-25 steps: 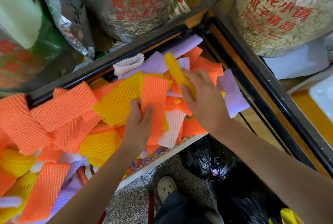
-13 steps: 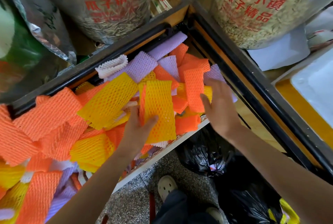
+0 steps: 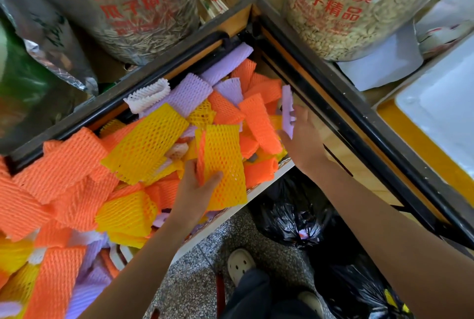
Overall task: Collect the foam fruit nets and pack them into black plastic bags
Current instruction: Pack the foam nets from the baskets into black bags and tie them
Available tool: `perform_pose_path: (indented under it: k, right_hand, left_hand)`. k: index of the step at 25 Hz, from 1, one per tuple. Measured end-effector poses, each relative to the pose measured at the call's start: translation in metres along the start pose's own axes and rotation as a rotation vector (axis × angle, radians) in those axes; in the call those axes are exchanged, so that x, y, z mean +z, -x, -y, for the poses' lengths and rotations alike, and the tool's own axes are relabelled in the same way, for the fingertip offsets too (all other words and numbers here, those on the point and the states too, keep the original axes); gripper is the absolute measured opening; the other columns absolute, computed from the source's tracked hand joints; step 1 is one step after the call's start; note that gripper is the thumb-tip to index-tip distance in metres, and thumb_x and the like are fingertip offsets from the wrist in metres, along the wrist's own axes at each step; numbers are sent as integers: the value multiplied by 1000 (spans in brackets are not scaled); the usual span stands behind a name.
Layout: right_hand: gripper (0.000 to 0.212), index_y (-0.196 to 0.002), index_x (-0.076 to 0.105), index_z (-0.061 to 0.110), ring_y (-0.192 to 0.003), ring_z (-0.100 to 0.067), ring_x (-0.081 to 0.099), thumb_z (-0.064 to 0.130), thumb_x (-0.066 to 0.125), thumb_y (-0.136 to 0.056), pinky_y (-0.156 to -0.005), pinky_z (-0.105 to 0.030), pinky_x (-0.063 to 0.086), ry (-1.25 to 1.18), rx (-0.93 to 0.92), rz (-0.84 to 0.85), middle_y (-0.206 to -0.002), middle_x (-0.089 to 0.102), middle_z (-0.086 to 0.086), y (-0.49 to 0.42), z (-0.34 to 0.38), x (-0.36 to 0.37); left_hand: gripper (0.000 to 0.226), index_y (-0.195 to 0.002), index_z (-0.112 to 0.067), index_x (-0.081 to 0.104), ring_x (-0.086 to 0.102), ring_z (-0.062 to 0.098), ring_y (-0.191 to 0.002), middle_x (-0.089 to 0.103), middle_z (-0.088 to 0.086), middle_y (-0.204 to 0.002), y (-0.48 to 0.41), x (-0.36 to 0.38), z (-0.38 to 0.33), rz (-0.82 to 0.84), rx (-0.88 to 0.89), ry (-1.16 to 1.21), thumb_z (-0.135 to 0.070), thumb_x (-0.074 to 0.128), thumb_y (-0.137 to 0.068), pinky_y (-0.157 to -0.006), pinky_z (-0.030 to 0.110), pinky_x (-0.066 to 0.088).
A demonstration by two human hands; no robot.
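Net (image 3: 225,165), yellow mesh, in left hand (image 3: 192,193); right hand (image 3: 304,144) pinches lilac strip (image 3: 286,106).

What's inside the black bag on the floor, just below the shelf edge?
A bit of purple foam net shows among the folds of the black bag. Whatever else it holds is hidden by the crumpled plastic.

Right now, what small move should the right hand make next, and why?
Probably close the right hand on the purple net and carry it over to the left hand. The right hand is at that net, though a firm grip isn't clear, and the left hand holds a yellow net where collected nets could be stacked.
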State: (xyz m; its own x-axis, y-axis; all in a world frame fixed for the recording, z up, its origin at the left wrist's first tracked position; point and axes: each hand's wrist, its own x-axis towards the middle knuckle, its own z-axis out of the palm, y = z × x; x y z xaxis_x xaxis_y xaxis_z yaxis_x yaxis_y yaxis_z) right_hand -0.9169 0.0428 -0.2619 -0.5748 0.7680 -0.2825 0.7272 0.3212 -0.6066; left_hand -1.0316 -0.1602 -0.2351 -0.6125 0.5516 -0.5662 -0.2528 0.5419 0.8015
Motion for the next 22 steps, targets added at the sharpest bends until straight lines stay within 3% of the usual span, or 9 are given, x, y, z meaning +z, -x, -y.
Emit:
perform_pose_path:
  k: [3, 5, 8, 11, 14, 17, 20, 22]
  right_hand:
    - [91, -146, 15, 4, -131, -31, 34, 44, 67, -82, -100, -46, 40, 43, 108, 85, -144, 31, -15, -5, -1, 9]
    - [97, -144, 19, 4, -127, -30, 39, 51, 70, -76, -95, -43, 43, 148, 158, 82, -139, 35, -14, -11, -2, 15]
    - [72, -132, 40, 9, -105, -28, 56, 40, 70, -75, -76, -36, 49, 152, 162, 84, -121, 50, -9, -14, 0, 18]
    - [39, -116, 56, 11, -86, -21, 55, 23, 62, -79, -65, -31, 44, 150, 25, 79, -111, 54, -8, -2, 4, 17]
    - [24, -107, 59, 15, -77, -17, 57, 22, 58, -84, -63, -30, 48, 73, -42, 96, -100, 59, -3, 14, 14, 5]
    - [6, -93, 56, 20, -59, -9, 55, 22, 57, -87, -48, -14, 38, 15, -47, 48, -70, 56, 7, 28, 21, -8]
    - [7, -89, 54, 17, -56, -3, 48, 23, 57, -89, -49, -18, 31, -46, -78, -32, -68, 51, 9, 41, 31, -17]
    - [13, -82, 49, 17, -56, -2, 42, 23, 56, -91, -52, -17, 28, -60, -149, -6, -71, 48, 6, 48, 39, -21]
  left_hand:
    - [38, -117, -26, 37, 59, 16, -95, 56, -3, -109, 2, -1, 3, -1, -9, -9, -17, 62, -89, -82, 39, 49]
    - [37, -117, -24, 37, 57, 8, -89, 56, -5, -105, 4, -1, 4, -7, -14, -23, -19, 62, -89, -74, 31, 47]
    - [36, -118, -19, 38, 55, 3, -86, 54, -9, -101, 6, -3, 4, -26, -15, -40, -19, 61, -90, -72, 29, 44]
    - [41, -123, -11, 39, 58, 12, -88, 56, -2, -104, 6, -5, 5, -71, -22, -35, -20, 61, -90, -77, 34, 45]
    - [43, -125, -7, 39, 56, 12, -82, 56, 2, -104, 6, 0, 3, -118, -11, -59, -19, 61, -90, -74, 33, 46]
    - [40, -122, -9, 38, 56, 19, -87, 56, 4, -107, 5, 6, -2, -228, 44, -74, -16, 61, -90, -75, 34, 48]
    - [35, -115, -17, 35, 55, 25, -100, 53, 9, -116, 4, 10, -5, -330, 107, -43, -16, 60, -90, -82, 40, 48]
    - [34, -113, -17, 34, 56, 19, -93, 54, 6, -110, 4, 15, -13, -311, 100, 39, -14, 60, -91, -75, 32, 47]
